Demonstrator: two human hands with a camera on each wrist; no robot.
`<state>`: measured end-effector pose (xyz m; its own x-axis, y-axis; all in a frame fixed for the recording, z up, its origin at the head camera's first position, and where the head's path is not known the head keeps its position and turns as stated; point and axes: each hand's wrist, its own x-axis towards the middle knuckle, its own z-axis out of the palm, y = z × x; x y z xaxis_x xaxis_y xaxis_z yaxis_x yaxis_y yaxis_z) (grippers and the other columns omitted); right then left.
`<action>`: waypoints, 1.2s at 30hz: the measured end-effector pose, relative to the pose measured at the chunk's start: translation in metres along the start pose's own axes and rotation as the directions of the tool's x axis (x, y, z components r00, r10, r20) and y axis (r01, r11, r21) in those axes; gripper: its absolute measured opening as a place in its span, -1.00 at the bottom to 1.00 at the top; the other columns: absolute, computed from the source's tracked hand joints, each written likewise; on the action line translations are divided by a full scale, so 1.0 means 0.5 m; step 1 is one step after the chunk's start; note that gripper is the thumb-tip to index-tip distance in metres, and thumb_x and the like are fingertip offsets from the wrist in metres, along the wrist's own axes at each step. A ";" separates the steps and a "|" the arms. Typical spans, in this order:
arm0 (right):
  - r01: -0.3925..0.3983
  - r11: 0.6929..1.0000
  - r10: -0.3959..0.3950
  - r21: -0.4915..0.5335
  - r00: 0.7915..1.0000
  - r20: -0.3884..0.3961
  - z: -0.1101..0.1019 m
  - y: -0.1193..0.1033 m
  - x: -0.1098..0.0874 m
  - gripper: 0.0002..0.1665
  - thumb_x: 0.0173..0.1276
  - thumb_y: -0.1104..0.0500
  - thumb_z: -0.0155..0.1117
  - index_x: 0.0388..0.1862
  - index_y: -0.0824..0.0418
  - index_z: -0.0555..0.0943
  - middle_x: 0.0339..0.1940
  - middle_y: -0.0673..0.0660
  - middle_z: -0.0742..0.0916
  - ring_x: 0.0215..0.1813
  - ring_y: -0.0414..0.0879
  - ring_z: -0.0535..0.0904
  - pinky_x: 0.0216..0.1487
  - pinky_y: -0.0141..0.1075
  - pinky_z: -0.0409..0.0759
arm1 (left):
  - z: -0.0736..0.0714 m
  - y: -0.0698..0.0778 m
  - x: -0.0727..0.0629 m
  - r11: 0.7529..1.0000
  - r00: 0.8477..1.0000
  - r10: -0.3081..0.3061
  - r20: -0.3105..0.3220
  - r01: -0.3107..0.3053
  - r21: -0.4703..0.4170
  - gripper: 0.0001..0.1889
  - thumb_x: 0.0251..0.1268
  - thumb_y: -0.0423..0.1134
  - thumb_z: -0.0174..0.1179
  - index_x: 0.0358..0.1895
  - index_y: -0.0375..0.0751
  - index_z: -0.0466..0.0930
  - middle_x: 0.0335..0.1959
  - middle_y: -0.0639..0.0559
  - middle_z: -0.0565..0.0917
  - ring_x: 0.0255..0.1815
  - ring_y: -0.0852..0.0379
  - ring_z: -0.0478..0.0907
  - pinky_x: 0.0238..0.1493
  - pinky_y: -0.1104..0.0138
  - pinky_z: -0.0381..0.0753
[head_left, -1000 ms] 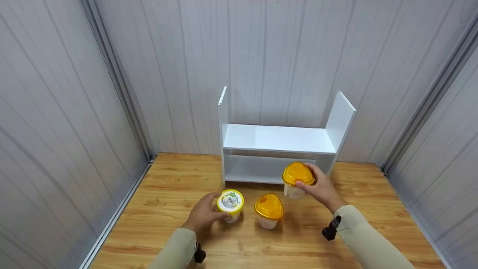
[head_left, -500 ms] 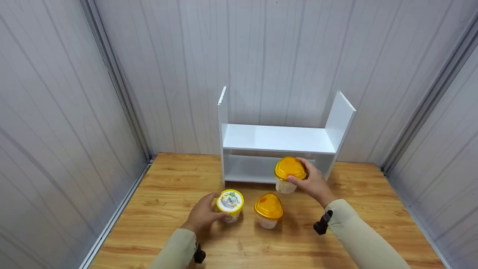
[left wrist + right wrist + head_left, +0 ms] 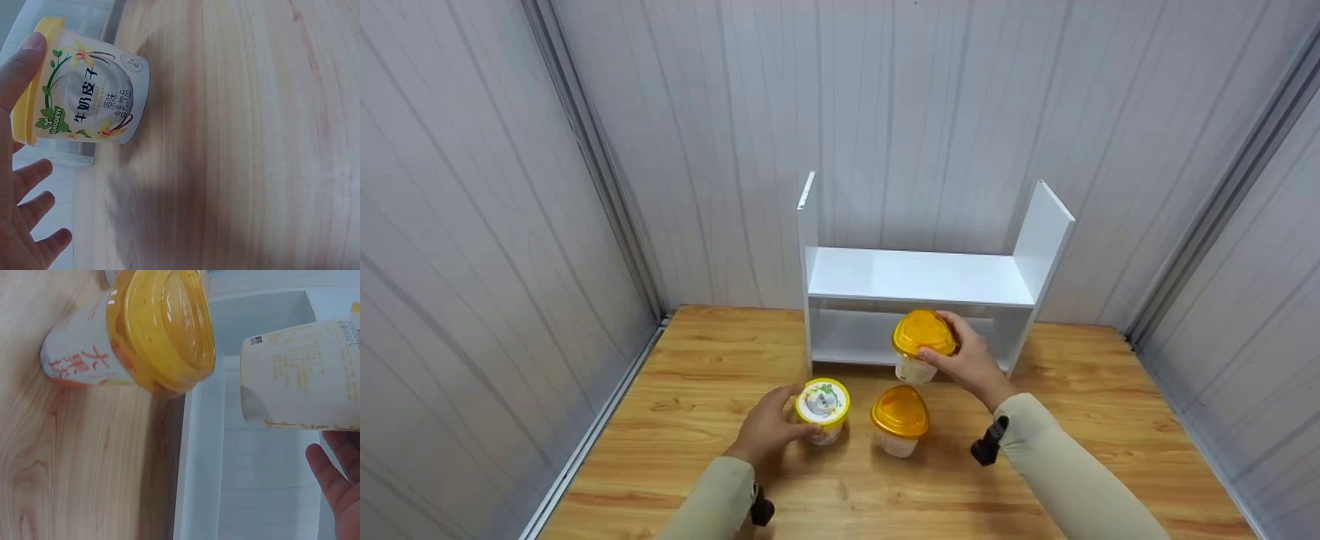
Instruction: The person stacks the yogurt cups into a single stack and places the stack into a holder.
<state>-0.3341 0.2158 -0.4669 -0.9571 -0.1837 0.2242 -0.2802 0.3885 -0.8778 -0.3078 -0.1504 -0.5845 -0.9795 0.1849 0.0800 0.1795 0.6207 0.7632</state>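
My left hand [image 3: 769, 429] pinches a round paper cup of milk drink [image 3: 822, 403] with a yellow-rimmed lid, thumb and index finger at its rim. In the left wrist view this cup [image 3: 93, 90] shows its printed side, and the other fingers of the hand [image 3: 25, 208] are spread away from it. My right hand [image 3: 969, 367] grips a second cup [image 3: 916, 367] with a domed, translucent orange lid, raised before the shelf's lower level. A matching orange-lidded cup [image 3: 900, 420] stands on the table between the hands; its lid [image 3: 163, 332] looms large in the right wrist view.
A white two-level shelf [image 3: 922, 275] with tall side panels stands at the back of the wooden table [image 3: 720, 360]. Pale panelled walls [image 3: 930, 120] enclose the table at the back and both sides. The shelf's edge [image 3: 197, 484] lies beside the cups.
My right hand has carried its orange-lidded cup left and slightly up, along the shelf front. The left hand, its cup and the standing cup have stayed in place.
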 end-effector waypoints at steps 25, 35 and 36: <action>0.018 0.999 -0.018 0.029 1.000 0.009 0.082 -0.021 0.012 -0.01 0.17 -0.16 0.57 0.50 0.06 0.33 0.27 0.13 0.60 0.22 0.06 0.55 0.29 0.03 0.55 | 0.002 -0.003 0.002 0.999 1.000 -0.006 0.006 0.006 -0.042 -0.06 -0.11 0.16 0.60 0.38 -0.14 0.46 0.39 -0.11 0.49 0.47 -0.20 0.31 0.47 -0.15 0.25; 0.021 0.998 -0.021 0.053 1.000 0.012 0.119 -0.031 0.015 -0.03 0.16 -0.15 0.58 0.49 0.03 0.36 0.25 0.08 0.62 0.21 0.02 0.55 0.32 0.03 0.52 | 0.003 -0.007 0.003 0.999 1.000 -0.008 0.006 0.008 -0.053 -0.05 -0.12 0.19 0.59 0.40 -0.12 0.45 0.40 -0.12 0.48 0.48 -0.21 0.30 0.47 -0.18 0.23; 0.015 0.998 -0.016 0.057 1.000 0.015 0.123 -0.032 0.015 -0.02 0.15 -0.16 0.58 0.49 0.03 0.36 0.25 0.07 0.62 0.21 0.02 0.54 0.32 0.03 0.51 | 0.002 -0.008 0.004 0.999 1.000 -0.014 0.006 0.014 -0.052 -0.05 -0.12 0.19 0.59 0.40 -0.12 0.45 0.41 -0.12 0.47 0.48 -0.21 0.30 0.47 -0.18 0.23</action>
<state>-0.3324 0.1528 -0.4774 -0.9513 -0.2034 0.2315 -0.2896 0.3338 -0.8970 -0.3102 -0.1515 -0.5882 -0.9813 0.1812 0.0654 0.1607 0.5830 0.7965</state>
